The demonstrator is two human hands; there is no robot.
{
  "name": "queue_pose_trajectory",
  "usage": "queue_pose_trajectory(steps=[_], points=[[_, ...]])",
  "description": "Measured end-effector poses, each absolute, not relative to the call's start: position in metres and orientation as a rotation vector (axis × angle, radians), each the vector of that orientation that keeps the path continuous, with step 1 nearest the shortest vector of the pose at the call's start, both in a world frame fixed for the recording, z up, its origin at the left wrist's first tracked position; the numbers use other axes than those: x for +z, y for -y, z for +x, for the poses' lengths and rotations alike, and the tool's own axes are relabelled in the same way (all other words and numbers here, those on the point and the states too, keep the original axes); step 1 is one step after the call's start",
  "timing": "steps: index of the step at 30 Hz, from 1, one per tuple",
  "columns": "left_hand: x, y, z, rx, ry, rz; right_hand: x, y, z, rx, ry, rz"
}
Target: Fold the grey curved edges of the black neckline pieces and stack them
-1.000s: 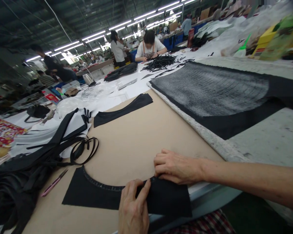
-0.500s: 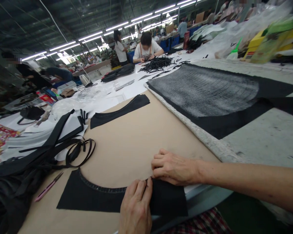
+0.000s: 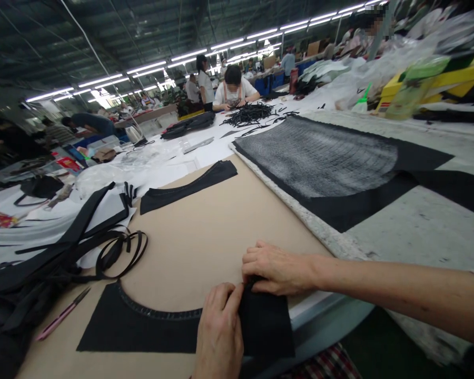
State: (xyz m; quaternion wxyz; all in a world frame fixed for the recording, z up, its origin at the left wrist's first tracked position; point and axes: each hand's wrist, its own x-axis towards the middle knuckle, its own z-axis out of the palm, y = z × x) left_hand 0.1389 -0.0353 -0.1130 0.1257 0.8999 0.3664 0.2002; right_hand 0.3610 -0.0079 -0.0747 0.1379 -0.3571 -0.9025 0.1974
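A black fabric piece lies flat on the tan board, its curved upper edge folded over and marked with short pale ticks. My left hand rests on the fabric, fingers closed together and pinching at the curved edge with the thumb. Just right of it, my right hand has its fingers curled around the same edge, gripping the cloth. Both hands' fingertips almost meet, and the edge between them is partly hidden.
A second curved black piece lies farther up the tan board. Pink-handled snips lie at left beside heaped black straps. A large black sheet with whitish marking covers the right-hand table. A co-worker sits beyond.
My right fingers have lifted the fabric edge slightly and curled it more. My left hand stays pressed on the cloth. The whole view has shifted a little.
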Motion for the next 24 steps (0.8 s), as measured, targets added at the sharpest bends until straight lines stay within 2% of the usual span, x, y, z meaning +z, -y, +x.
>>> queue_pose_trajectory(steps=[14,24], points=[[-0.11,0.036,0.145,0.487,-1.03,2.65,-0.075,0.008,0.373,0.47,2.675,-0.948],[-0.114,0.037,0.144,0.409,-0.989,2.87,-0.076,0.011,0.382,0.263,2.748,-0.85]])
